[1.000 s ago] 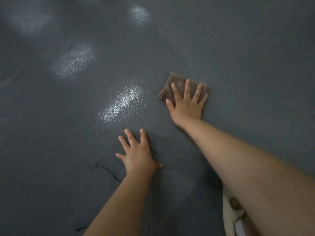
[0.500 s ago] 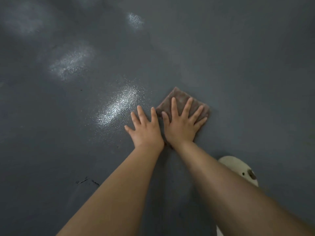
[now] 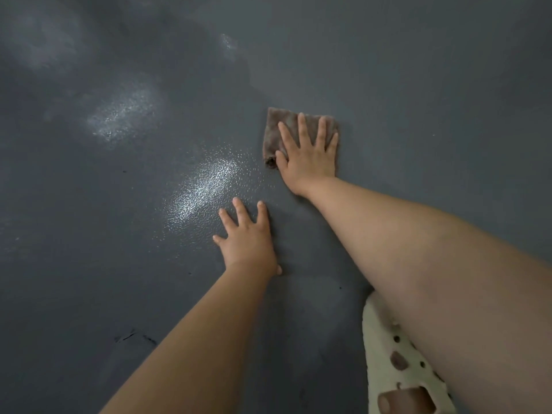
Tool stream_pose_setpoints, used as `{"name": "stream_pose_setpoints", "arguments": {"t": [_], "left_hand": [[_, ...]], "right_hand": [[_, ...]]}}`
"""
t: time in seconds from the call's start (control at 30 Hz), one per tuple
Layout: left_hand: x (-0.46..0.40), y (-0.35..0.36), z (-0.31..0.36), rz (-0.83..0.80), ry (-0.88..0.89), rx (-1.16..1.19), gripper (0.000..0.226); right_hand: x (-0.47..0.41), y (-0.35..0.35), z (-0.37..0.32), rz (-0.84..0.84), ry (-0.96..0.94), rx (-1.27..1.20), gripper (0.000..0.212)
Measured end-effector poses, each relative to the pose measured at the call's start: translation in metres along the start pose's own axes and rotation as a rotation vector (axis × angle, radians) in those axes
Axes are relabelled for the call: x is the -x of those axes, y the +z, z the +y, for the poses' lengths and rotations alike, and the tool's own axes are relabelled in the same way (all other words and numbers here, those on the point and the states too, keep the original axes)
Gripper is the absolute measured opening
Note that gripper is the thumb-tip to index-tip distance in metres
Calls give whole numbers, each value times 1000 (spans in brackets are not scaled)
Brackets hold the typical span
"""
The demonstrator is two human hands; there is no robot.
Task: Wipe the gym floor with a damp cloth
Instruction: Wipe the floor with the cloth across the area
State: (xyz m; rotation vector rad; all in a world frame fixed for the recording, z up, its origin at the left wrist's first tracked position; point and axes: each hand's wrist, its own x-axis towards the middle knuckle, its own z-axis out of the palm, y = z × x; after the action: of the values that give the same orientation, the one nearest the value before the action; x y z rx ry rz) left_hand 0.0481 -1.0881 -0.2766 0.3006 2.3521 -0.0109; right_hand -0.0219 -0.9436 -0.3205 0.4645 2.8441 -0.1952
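Right hand (image 3: 307, 156) flat on cloth (image 3: 280, 127), left hand (image 3: 248, 237) splayed

cream perforated shoe (image 3: 400, 369) | bottom right, on the ground | partly hidden by forearm

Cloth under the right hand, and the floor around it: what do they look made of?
Cloth: soft napped fabric, likely microfibre or terry, brown-grey, folded; fuzzy surface and frayed corner. Floor: dark grey, probably rubber or coated sheet, fine pebbled texture showing in the shiny light patches.
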Motion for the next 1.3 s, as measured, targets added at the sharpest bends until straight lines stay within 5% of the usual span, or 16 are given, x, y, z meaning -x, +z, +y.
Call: {"name": "stream_pose_setpoints", "arguments": {"t": [0.27, 0.4, 0.57, 0.77, 1.03, 1.3], "left_hand": [[-1, 0, 1, -3, 0, 15, 123], [-2, 1, -1, 21, 17, 41, 123], [5, 14, -19, 178, 101, 203, 101], [31, 33, -31, 189, 37, 142, 124], [61, 53, -46, 88, -31, 29, 128], [90, 81, -65, -7, -177, -24, 116]], "right_hand": [[15, 0, 53, 6, 355, -86, 57], [60, 21, 22, 85, 530, -206, 56], [131, 43, -34, 0, 221, -143, 57], [100, 35, 27, -42, -304, 129, 56], [150, 47, -4, 19, 560, -212, 55], [203, 65, -35, -59, 37, -51, 59]]}}
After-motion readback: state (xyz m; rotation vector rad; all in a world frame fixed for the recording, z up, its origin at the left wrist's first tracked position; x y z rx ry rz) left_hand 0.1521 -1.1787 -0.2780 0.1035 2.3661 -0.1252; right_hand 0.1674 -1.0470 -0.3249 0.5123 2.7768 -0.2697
